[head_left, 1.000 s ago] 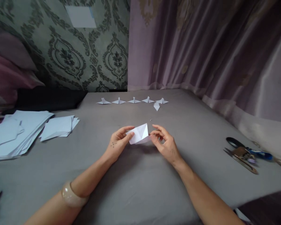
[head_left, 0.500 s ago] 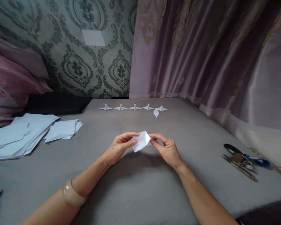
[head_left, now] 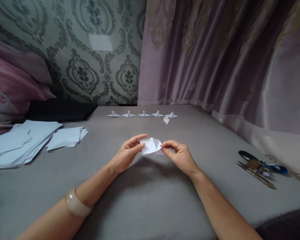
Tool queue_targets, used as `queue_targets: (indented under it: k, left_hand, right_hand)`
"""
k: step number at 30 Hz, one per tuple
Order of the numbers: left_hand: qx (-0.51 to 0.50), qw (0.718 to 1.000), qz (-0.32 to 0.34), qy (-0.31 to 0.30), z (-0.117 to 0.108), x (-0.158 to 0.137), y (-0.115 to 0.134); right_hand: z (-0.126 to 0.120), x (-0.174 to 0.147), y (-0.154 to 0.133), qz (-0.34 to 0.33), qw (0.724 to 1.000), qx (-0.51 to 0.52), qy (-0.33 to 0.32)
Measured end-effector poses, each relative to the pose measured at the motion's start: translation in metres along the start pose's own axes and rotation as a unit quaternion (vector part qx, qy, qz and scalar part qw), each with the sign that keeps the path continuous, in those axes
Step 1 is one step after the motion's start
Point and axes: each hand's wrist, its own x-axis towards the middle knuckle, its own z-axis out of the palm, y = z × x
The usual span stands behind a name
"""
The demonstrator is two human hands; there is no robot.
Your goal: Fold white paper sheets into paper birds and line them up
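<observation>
A small folded piece of white paper [head_left: 150, 146] is held in the air between my two hands, above the grey cloth. My left hand [head_left: 129, 150] pinches its left edge between thumb and fingers. At the paper's right corner, the thumb and forefinger of my right hand [head_left: 178, 156] are closed on a folded flap. Beyond the hands, several folded white paper cranes [head_left: 143, 114] stand in a row. A small pointed folded paper [head_left: 166, 120] lies in front of the rightmost one.
Large white sheets [head_left: 37, 133] and a smaller stack of paper squares [head_left: 65, 137] lie at left. Scissors [head_left: 275, 167] and a pointed metal tool [head_left: 256, 175] lie at right. A pink curtain [head_left: 190, 60] hangs behind, beside a patterned wall with a white card [head_left: 100, 42].
The paper has turned and spread wider, with its right flap pulled out to the right. My right hand has shifted slightly right; my left hand keeps its hold.
</observation>
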Motion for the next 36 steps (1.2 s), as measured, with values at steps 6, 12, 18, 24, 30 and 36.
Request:
queue_targets:
  k: [6,12,18,24,30,36]
  left_hand:
    - [0.129,0.983,0.1,0.083,0.003,-0.001,-0.002]
    - [0.317,0.92,0.174,0.15,0.004,0.0,-0.007]
    - [0.3,0.932,0.138,0.149,0.004,0.001,-0.006]
    - [0.189,0.971,0.085,0.115,0.009,0.002,-0.009]
    - [0.072,0.988,0.048,0.124,0.013,0.002,-0.012]
    - [0.085,0.989,0.046,0.116,0.017,0.0,-0.012]
  right_hand:
    - [0.007,0.002,0.004,0.099,0.985,0.109,0.089]
    - [0.012,0.0,0.004,0.119,0.979,0.128,0.105]
    - [0.018,-0.003,0.003,0.121,0.98,0.116,0.104]
    - [0.019,-0.003,0.005,0.13,0.975,0.129,0.124]
    - [0.023,-0.005,0.005,0.135,0.972,0.145,0.127]
    - [0.027,-0.006,0.009,0.118,0.977,0.113,0.14]
